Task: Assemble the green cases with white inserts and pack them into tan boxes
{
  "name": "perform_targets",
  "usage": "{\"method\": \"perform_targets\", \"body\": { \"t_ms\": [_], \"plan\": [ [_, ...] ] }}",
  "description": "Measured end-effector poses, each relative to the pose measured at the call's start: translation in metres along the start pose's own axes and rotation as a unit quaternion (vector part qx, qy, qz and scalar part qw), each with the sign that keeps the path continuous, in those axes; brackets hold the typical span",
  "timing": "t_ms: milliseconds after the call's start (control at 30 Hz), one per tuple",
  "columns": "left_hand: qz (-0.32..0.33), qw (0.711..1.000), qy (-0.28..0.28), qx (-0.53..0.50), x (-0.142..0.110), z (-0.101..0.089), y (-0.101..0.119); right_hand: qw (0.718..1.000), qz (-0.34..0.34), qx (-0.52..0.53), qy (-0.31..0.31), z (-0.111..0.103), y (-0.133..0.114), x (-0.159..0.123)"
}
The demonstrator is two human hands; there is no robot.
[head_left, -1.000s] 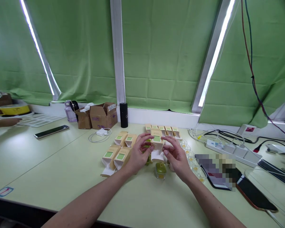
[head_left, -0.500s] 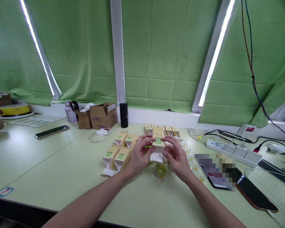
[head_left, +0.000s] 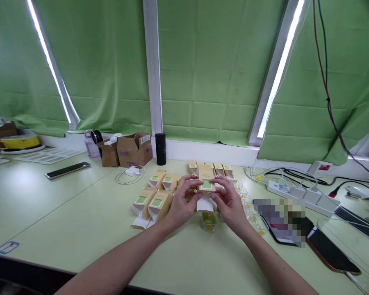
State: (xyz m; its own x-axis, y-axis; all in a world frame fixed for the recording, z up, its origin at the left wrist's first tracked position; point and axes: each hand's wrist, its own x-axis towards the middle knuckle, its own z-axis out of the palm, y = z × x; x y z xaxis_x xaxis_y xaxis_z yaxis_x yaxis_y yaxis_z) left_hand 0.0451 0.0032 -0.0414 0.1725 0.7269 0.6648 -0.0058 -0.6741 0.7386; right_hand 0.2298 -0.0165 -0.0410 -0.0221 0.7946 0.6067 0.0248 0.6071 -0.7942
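Front: a small clear container with a green top [head_left: 209, 219] stands on the pale green tabletop [head_left: 184, 262].
Hands: your left hand [head_left: 184, 201] and right hand [head_left: 229, 201] pinch opposite sides of a tan cardboard box with a green label [head_left: 206, 184].
Box: between your hands, just beyond the container, white flap [head_left: 205, 204] towards you.
Right: clear containers with yellow centres [head_left: 247, 205].
Left: four similar tan boxes [head_left: 158, 202].
Backdrop: a black cylinder [head_left: 160, 148], then green cloth blinds [head_left: 207, 73].
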Motion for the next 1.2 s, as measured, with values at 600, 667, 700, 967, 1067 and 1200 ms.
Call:
{"method": "perform_targets", "body": {
  "t_ms": [600,667,700,967,1067,1200],
  "plan": [
    [0.006,0.99,-0.142,0.012,-0.004,-0.009,0.004,0.999,0.008,-0.021,0.042,-0.004,0.006,0.003],
    [0.004,0.989,-0.144,0.025,-0.004,-0.009,0.003,0.999,0.006,-0.022,0.043,-0.003,0.006,0.003],
    [0.003,0.99,-0.141,0.029,-0.004,-0.008,0.002,0.999,0.005,-0.023,0.043,-0.003,0.007,0.002],
    [0.0,0.994,-0.107,-0.003,-0.004,-0.005,0.003,1.0,0.009,-0.02,0.022,0.0,0.003,0.0],
    [-0.009,0.995,-0.092,-0.019,-0.003,-0.004,0.003,1.0,0.003,-0.019,0.012,0.0,0.0,-0.001],
    [-0.02,0.995,-0.076,-0.056,-0.003,-0.004,0.002,1.0,-0.005,-0.017,-0.001,0.0,-0.004,-0.003]
  ]
}}
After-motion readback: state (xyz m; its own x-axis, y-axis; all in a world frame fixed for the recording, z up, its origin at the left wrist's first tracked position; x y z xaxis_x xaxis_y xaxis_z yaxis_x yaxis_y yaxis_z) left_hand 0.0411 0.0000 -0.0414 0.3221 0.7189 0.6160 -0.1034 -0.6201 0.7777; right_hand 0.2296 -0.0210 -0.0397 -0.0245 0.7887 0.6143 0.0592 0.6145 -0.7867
